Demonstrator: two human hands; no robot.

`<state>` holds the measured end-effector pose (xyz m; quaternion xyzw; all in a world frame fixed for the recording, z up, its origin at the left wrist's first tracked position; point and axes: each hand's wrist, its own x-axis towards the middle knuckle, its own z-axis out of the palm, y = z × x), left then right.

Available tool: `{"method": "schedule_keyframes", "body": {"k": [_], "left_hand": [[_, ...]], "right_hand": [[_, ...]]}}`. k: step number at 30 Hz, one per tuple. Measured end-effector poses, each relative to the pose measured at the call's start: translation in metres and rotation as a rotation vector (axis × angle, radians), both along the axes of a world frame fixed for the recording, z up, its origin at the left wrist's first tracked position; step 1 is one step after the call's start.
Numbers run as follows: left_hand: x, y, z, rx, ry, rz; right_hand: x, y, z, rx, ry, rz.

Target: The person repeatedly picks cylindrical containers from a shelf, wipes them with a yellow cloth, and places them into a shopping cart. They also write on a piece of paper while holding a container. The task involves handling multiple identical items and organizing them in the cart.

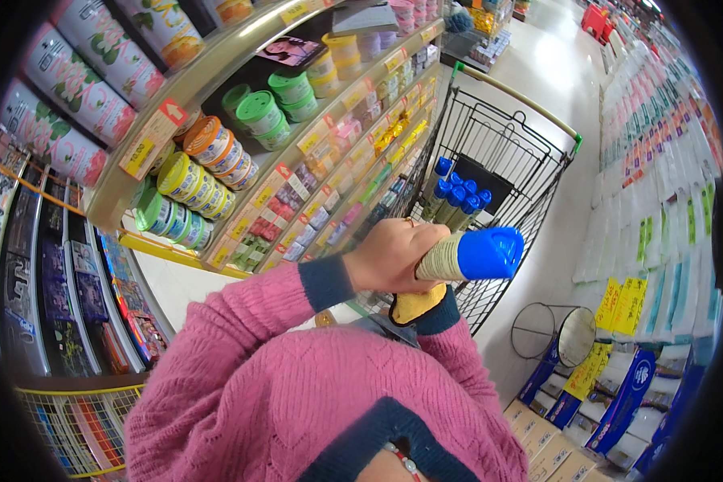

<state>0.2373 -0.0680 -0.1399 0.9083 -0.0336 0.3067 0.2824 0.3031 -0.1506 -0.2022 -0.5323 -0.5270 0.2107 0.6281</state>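
Note:
My left hand (394,255) is closed round a spray can with a pale green striped body (440,259) and a bright blue cap (492,253). The can lies tilted sideways, cap to the right, over the near end of a wire shopping cart (530,120). Just below the can, a yellow fabric piece with a dark edge (418,304) shows at my right cuff, perhaps a glove or a cloth. My right hand's fingers are hidden behind it and my left hand. Several similar blue-capped cans (458,193) stand grouped inside the cart.
Shelves on the left hold stacked round tubs (261,116), small packets and tall floral cans (80,80). Bagged goods hang on the right rack (659,161), above blue-edged boxes (627,386). A round wire stand (577,336) projects into the aisle. A yellow wire basket (72,426) sits lower left.

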Motion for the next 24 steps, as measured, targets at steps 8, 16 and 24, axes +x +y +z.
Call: {"method": "schedule_keyframes", "body": {"k": [8,16,24], "left_hand": [[0.041,0.012,-0.003,-0.42,0.312,0.1],[0.101,0.057,-0.012,-1.722,0.542,0.062],[0.138,0.052,-0.038,-1.961,0.736,-0.027]], "right_hand": [[0.04,-0.021,-0.078,-0.127,0.901,-0.004],[0.076,-0.105,-0.007,0.135,1.341,-0.173],[0.085,-0.136,-0.019,0.063,1.226,-0.672]]}}
